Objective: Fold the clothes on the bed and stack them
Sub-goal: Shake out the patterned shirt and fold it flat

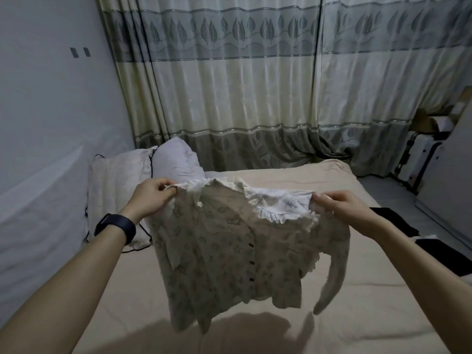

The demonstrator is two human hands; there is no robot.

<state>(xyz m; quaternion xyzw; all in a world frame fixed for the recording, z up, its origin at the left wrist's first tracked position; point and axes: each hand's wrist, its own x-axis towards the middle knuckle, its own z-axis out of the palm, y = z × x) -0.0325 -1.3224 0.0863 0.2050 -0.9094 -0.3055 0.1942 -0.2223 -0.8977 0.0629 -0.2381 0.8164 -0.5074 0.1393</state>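
Observation:
A cream blouse (229, 251) with a small grey print, dark buttons and a frilly collar hangs in the air over the beige bed (332, 315). My left hand (153, 195) pinches its left shoulder. My right hand (339, 205) grips its right shoulder. The blouse faces me, its hem and one long sleeve dangling just above the sheet and casting a shadow on it. A dark wristband sits on my left wrist.
Two pillows (120, 187) lie at the bed's far left against the wall. Black and white folded garments (398, 226) rest at the right edge of the bed. Patterned curtains (255, 98) hang behind the bed. White furniture (447, 175) stands at the right.

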